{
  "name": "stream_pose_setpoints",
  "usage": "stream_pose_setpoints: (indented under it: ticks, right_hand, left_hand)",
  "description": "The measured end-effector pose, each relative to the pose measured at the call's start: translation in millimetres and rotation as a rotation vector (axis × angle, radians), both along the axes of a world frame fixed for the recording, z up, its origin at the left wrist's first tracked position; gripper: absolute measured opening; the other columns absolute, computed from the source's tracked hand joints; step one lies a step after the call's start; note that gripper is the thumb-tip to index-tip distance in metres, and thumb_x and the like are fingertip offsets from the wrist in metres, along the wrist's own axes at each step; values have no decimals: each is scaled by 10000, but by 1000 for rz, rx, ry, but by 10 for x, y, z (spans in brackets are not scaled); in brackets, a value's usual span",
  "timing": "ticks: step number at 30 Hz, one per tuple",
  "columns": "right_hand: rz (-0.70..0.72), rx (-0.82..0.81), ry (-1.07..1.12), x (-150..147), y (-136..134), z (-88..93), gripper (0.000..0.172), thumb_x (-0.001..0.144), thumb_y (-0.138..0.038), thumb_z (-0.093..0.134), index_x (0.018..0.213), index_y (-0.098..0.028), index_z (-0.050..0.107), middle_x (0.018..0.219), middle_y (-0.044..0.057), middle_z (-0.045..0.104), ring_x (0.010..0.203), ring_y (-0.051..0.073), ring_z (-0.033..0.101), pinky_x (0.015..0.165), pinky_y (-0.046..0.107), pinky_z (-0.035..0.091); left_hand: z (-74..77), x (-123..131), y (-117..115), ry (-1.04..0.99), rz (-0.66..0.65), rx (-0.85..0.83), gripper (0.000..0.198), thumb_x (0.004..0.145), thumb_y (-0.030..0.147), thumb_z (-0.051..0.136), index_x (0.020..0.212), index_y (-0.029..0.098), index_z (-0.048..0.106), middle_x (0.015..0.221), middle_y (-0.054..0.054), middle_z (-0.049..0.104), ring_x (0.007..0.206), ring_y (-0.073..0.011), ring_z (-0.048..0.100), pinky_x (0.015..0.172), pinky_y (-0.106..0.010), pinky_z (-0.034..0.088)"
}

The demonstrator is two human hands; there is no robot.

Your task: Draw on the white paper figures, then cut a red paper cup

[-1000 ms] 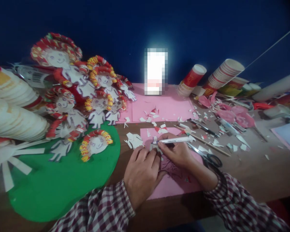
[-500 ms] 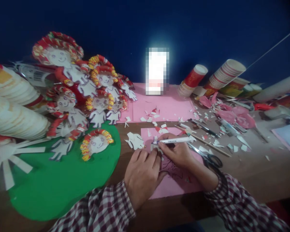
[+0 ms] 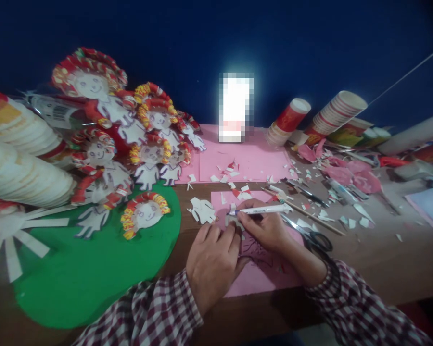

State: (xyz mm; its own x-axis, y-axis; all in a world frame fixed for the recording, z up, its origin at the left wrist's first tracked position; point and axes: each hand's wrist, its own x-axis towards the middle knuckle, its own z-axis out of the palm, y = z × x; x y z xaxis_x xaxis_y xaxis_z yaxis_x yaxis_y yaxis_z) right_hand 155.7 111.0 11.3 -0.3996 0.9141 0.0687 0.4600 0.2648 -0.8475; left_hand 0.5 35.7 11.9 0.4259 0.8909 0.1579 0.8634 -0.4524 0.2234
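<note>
In the head view, my right hand [image 3: 269, 230] is closed around a white marker pen [image 3: 263, 209], whose tip points left. Under the tip, a small pale paper piece [image 3: 234, 220] lies on a pink sheet [image 3: 245, 286], mostly covered by my hands. My left hand [image 3: 213, 262] is closed, its bent fingertips pressing that piece down and its thumb tucked toward the sheet. Just beyond my left fingers rests a white dress-shaped paper cutout [image 3: 201, 210]. Dark drawn lines show on the pink sheet between my hands.
Black-handled scissors [image 3: 319, 239] and a wooden stick [image 3: 315, 217] lie right of my right hand, among paper scraps. Left, paper dolls [image 3: 147, 175] and a doll head [image 3: 146, 214] sit by a green sheet [image 3: 104, 274]. Stacked paper cups [image 3: 341, 113] stand at the back right.
The marker pen has tilted very slightly, its rear end a touch farther right. My left hand stays in place; the whole view has shifted a little.
</note>
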Motion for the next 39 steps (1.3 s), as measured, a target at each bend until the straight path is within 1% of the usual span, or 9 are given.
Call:
stream_pose_setpoints:
  ticks: [8, 14, 21, 25, 28, 33, 36, 39]
  right_hand:
    - [19, 34, -27, 17, -2, -44, 75, 843, -231, 530, 884, -185, 573, 795, 27, 645, 720, 145, 595, 661, 260, 470]
    - [41, 40, -24, 20, 0, -45, 78, 848, -229, 529, 886, -189, 584, 810, 27, 648, 766, 151, 600, 715, 273, 472]
    - [9, -19, 18, -3, -13, 2, 58, 848, -230, 517, 852, -191, 559, 742, 9, 611, 653, 127, 566, 603, 240, 462]
    - [-84, -35, 65, -13, -18, -16, 47, 830, -233, 530, 822, -193, 554, 681, -3, 579, 585, 118, 530, 542, 230, 444]
    - [-144, -44, 105, -21, -18, -29, 42, 816, -231, 546, 824, -191, 558, 664, -10, 566, 571, 112, 519, 535, 223, 442]
    - [-140, -36, 99, -23, -24, -22, 43, 814, -225, 541, 814, -184, 551, 673, -8, 562, 572, 104, 506, 525, 208, 427]
    - [-125, -46, 97, -17, -30, -16, 37, 812, -219, 537, 806, -183, 540, 656, -13, 544, 543, 97, 477, 492, 203, 400]
    - [-99, -42, 82, -17, -34, -6, 25, 810, -204, 527, 792, -188, 534, 647, -16, 531, 540, 98, 468, 494, 208, 396]
  left_hand:
    - [-17, 3, -4, 7, 4, 12, 472, 844, 461, 504, 1181, 134, 551, 1183, -107, 582, 949, -260, 513, 904, -458, 354]
    - [-20, 5, -1, 3, 3, 8, 458, 835, 457, 522, 1156, 135, 566, 1202, -87, 574, 962, -261, 505, 920, -458, 343]
    - [-11, 6, 4, 10, -3, 15, 473, 846, 461, 500, 1179, 129, 554, 1170, -94, 586, 928, -255, 505, 886, -450, 356]
    - [-9, 8, -3, 5, -15, 24, 448, 853, 459, 490, 1147, 131, 570, 1158, -89, 587, 920, -253, 503, 888, -446, 350]
    - [-13, 10, -10, 0, -34, 30, 444, 849, 472, 494, 1124, 133, 579, 1138, -83, 593, 905, -247, 501, 877, -435, 351]
    - [-14, 8, -11, 9, -42, 17, 461, 841, 476, 507, 1142, 132, 567, 1155, -70, 584, 908, -242, 489, 873, -429, 349]
    - [-11, 4, -11, 7, -33, 12, 456, 842, 466, 510, 1150, 134, 562, 1152, -61, 585, 912, -239, 484, 883, -428, 341]
    - [-8, 4, -9, 4, -34, 11, 459, 840, 466, 514, 1152, 133, 563, 1150, -59, 586, 917, -240, 482, 889, -429, 334]
